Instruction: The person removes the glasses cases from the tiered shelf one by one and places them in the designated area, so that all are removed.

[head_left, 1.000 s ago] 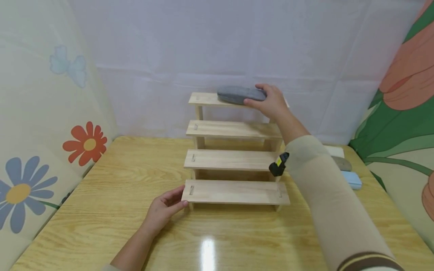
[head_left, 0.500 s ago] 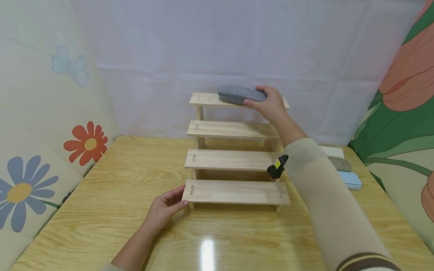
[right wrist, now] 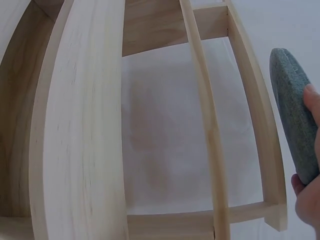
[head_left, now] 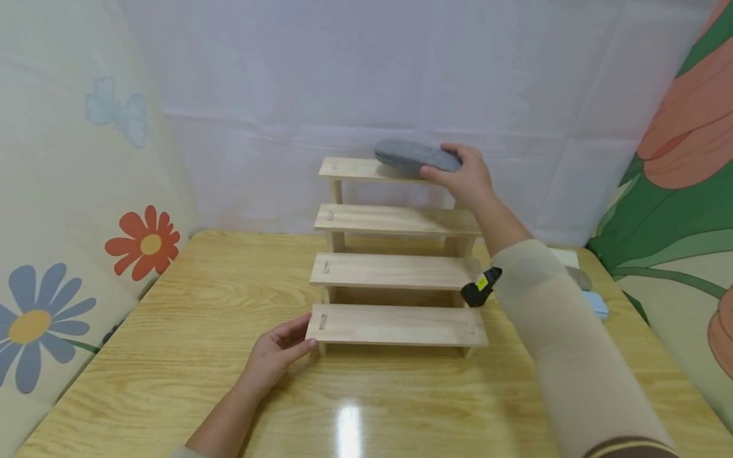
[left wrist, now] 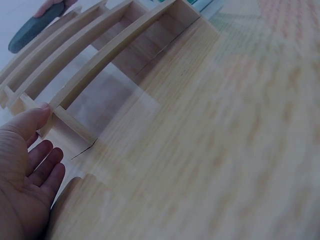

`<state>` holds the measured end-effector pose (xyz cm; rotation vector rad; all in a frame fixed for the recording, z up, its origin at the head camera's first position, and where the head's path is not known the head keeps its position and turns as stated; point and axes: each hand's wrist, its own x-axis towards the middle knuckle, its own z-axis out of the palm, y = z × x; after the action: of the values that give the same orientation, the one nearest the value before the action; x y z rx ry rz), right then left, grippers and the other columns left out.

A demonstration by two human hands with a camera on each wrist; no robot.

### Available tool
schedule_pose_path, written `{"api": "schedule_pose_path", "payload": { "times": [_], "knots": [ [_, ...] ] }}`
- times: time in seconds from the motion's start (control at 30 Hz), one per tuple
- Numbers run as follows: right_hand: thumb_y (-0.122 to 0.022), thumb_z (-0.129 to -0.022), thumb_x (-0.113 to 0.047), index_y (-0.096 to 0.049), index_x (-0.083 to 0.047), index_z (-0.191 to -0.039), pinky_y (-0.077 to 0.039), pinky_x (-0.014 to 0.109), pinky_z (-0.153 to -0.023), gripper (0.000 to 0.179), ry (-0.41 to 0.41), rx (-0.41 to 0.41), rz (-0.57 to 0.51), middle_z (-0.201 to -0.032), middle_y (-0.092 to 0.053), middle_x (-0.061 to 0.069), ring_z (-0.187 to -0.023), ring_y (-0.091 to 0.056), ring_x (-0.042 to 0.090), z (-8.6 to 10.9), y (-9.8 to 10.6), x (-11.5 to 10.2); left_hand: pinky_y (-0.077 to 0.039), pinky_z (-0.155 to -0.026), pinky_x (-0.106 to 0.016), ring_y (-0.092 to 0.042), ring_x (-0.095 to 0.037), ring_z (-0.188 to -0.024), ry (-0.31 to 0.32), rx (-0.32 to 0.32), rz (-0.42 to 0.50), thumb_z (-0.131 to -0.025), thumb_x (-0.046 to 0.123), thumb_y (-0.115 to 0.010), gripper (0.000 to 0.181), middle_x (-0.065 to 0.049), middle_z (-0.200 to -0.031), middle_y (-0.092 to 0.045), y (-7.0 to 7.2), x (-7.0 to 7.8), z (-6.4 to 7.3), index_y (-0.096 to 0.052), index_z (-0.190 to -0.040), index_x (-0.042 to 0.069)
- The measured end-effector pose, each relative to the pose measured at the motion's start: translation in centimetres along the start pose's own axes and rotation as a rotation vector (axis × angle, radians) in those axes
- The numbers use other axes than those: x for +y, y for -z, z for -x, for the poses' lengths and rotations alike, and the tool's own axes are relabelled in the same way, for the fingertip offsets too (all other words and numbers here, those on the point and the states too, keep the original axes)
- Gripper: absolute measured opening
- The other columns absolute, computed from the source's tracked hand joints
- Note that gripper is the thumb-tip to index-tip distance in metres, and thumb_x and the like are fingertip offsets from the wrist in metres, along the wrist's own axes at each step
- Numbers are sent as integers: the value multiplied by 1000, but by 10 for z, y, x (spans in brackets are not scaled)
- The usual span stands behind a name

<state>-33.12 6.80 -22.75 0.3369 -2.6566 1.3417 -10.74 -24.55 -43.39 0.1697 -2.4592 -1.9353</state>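
Note:
A stepped wooden display stand [head_left: 395,271] stands on the table in the head view. Around the left end of its lowest board, my left hand [head_left: 275,356] has its thumb at the front corner and its index finger behind. In the left wrist view, the other fingers [left wrist: 47,167] hang beside the stand's leg. My right hand [head_left: 466,175] grips the right end of a long, rounded grey glasses case [head_left: 409,157], thumb in front, fingers behind. The case is tilted, its left end higher, over the top board [head_left: 349,168]. In the right wrist view, a gap shows between case and stand.
To the right of the stand, partly behind the right sleeve [head_left: 550,305], lie a white case [head_left: 565,257], a brownish-grey one [head_left: 581,278] and a light blue one [head_left: 597,304]. A white cloth backdrop [head_left: 258,172] hangs behind the wooden table [head_left: 172,356].
My right hand has moved the grey case slightly to the right and up, tilting its left end higher over the top board. My left hand has stayed at the lowest board.

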Motion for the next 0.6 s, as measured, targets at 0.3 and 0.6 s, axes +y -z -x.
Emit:
{"api": "schedule_pose_path", "payload": {
  "times": [0.3, 0.6],
  "knots": [
    [-76, -84, -39, -45, -13, -146, -33, 44, -117, 74, 62, 19, -6, -152, -40, 12, -139, -38, 29, 8, 16, 9, -48, -91, -12, -60, -1, -109, 6, 16, -19, -84, 17, -78, 60, -18, -138, -58, -1, 1, 0, -54, -137, 3],
    [-75, -85, -41, -44, -13, -147, -33, 46, -116, 76, 63, 21, -11, -153, -39, 11, -139, -39, 29, 18, 35, 23, -48, -90, -12, -59, 5, -104, 14, 12, -29, -84, 19, -78, 60, -17, -137, -58, -1, 3, 0, -54, -138, 4]
  ]
}}
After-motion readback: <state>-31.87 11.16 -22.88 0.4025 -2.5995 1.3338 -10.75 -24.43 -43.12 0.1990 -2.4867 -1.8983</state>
